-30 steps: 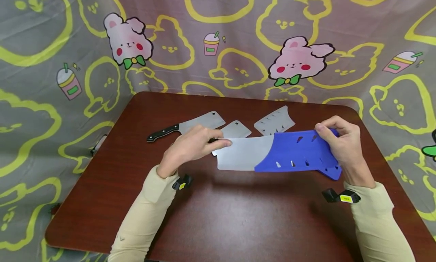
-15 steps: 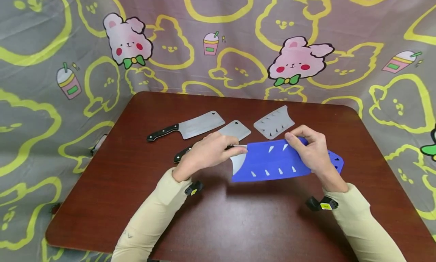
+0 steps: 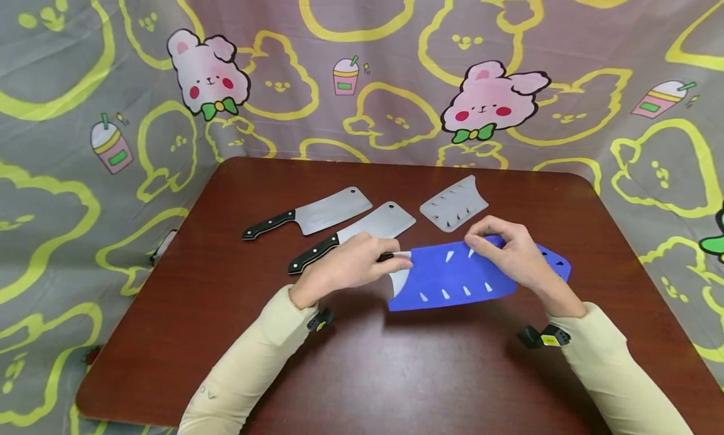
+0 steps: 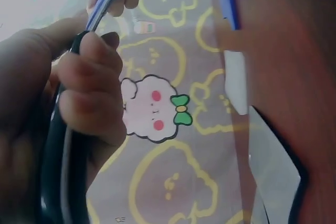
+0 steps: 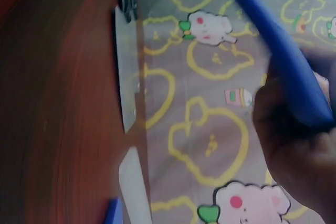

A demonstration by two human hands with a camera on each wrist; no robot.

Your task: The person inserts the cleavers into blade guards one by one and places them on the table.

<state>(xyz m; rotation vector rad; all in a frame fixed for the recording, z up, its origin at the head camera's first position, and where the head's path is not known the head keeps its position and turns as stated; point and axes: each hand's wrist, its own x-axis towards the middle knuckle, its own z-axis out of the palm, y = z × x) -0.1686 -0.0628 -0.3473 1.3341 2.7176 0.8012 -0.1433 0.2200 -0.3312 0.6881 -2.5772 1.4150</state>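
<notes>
In the head view my left hand [image 3: 353,262] grips a cleaver [image 3: 399,281] by its black handle, which shows between the curled fingers in the left wrist view. Most of the blade is inside a blue blade guard [image 3: 449,275] with slots along both long sides; only a strip of metal near the handle shows. My right hand [image 3: 509,256] pinches the guard at its far right end, thumb on the near face. In the right wrist view the guard is seen edge-on, between the thumb and fingers. Both are held above the table.
Two more black-handled cleavers lie behind my left hand, one farther back [image 3: 334,210] and one nearer [image 3: 378,224]. A whitish slotted blade guard [image 3: 454,203] lies at the back. Another blue guard [image 3: 559,264] lies partly hidden behind my right hand on the brown table [image 3: 430,372].
The cleaver's blade has slid deep into the blue guard as my right hand came left and my left hand moved slightly right. The last half second shows hardly any movement.
</notes>
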